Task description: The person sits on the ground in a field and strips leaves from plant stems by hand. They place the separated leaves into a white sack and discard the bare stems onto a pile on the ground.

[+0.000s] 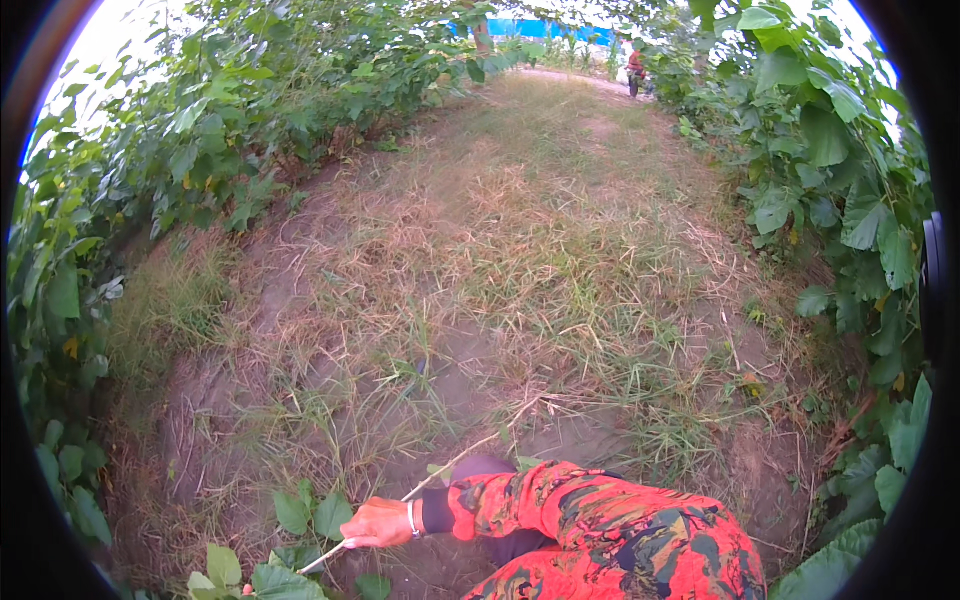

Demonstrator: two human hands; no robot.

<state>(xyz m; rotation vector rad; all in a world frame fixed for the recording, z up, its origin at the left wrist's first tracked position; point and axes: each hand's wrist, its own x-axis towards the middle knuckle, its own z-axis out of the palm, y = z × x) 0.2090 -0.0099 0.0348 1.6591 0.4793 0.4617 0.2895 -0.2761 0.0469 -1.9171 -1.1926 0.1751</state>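
My right hand (382, 523) reaches across to the lower left, its fingers closed around a thin, pale leafy branch (469, 450). The branch runs from the bottom left up to the grass near the middle. Broad green leaves (289, 581) cluster around its lower end, and a few more leaves (332, 516) show beside my hand. At the bottom edge, what seems to be a fingertip of my left hand (247, 590) shows among the leaves; the remainder is hidden or out of view. A red patterned sleeve (600, 502) with a dark cuff covers my right arm.
Dry and green grass (540, 270) covers the dirt path ahead. Leafy bushes (247, 112) line the left side, with large-leaved branches (832, 135) on the right. Far along the path stands a person (636, 73) in red, before a blue barrier (536, 28).
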